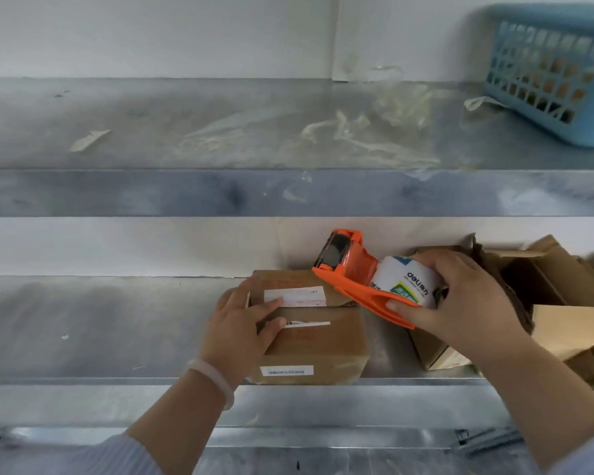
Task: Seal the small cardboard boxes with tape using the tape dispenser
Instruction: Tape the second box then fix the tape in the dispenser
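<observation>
Nearest to me, in front of the small cardboard box [316, 344], my left wrist carries a pale bracelet [213, 378]. My left hand [240, 323] lies flat on the left part of the box's top, fingers nearly straight and pressing down across the seam between the two closed flaps; it grips nothing. The box sits on a grey metal shelf [100, 330], right at the shelf's front edge. It bears white labels on its top and one on the side facing me.

Just to the right of the box, my right hand [460, 299] is curled tightly round the orange tape dispenser [350, 282], the fingers over the white tape roll [405, 282] and the thumb under the orange body. The dispenser is tilted, and its black roller end points up and away over the box's far right corner. I cannot tell whether its lower edge touches the cardboard there.

Below that hand, to the right of the box, stands a second brown box [432, 351]. Further right lie open cardboard boxes [563, 303] with their flaps up.

Above and beyond the box runs an upper shelf [151, 132], littered with crumpled tape scraps [357, 138]. Far up to the right of the box, a blue plastic basket [546, 70] stands on that upper shelf against the white wall [151, 29].
</observation>
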Demonstrator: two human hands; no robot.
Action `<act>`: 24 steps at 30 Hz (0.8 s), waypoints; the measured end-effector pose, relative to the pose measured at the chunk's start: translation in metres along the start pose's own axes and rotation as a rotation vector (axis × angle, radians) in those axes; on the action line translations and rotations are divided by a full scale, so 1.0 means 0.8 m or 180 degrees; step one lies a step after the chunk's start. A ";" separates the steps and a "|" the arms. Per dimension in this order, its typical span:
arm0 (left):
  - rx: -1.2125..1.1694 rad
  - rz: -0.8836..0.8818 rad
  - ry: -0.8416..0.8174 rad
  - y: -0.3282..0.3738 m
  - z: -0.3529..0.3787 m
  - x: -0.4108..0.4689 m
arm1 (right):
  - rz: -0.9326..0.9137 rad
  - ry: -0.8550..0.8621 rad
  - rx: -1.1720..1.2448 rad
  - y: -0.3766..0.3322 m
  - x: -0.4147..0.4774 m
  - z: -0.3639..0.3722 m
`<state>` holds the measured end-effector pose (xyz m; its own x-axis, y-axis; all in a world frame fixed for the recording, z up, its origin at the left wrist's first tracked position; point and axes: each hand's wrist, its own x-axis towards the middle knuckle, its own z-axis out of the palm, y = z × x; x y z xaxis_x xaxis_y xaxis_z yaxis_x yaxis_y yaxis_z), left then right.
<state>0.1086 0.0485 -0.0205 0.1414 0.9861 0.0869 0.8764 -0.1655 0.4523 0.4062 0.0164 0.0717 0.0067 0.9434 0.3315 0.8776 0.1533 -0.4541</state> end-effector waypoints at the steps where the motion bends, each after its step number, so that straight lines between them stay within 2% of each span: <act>1: 0.0201 0.0148 0.0255 0.001 0.003 -0.003 | -0.0091 0.0010 -0.0015 -0.005 -0.001 0.006; 4: 0.0360 0.0133 0.0696 0.003 0.006 -0.009 | -0.0374 0.0130 0.0078 -0.020 -0.003 0.027; 9: 0.0461 -0.0012 0.0537 0.006 0.008 -0.008 | -0.0550 0.0085 0.0094 -0.043 0.012 0.054; 11: 0.0334 -0.0193 0.0535 0.008 0.007 -0.006 | -0.0612 -0.0107 -0.0009 -0.050 0.019 0.063; 13: 0.0304 -0.0314 0.0659 0.012 0.008 -0.008 | -0.0535 -0.0463 -0.0071 -0.052 0.022 0.074; 17: 0.0126 -0.0085 0.0851 0.024 0.009 -0.024 | -0.0260 -0.0368 0.0278 -0.048 0.015 0.094; 18: -0.0080 0.0023 0.0746 0.030 0.009 -0.029 | -0.0160 -0.0399 0.0362 -0.047 0.014 0.096; 20: -0.0830 -0.0126 0.0376 0.048 0.002 -0.038 | -0.0060 -0.0491 0.0529 -0.044 0.011 0.098; 22: -0.2139 -0.0747 -0.0044 0.073 -0.012 -0.042 | -0.0224 -0.0345 0.0666 -0.041 0.005 0.105; 24: -0.3451 -0.1399 -0.0412 0.095 -0.025 -0.041 | -0.0640 0.0165 0.0711 -0.039 -0.008 0.125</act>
<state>0.1617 0.0037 0.0285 0.0250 0.9446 -0.3272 0.0204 0.3267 0.9449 0.3310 0.0347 0.0009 -0.1270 0.8722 0.4724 0.7368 0.4018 -0.5438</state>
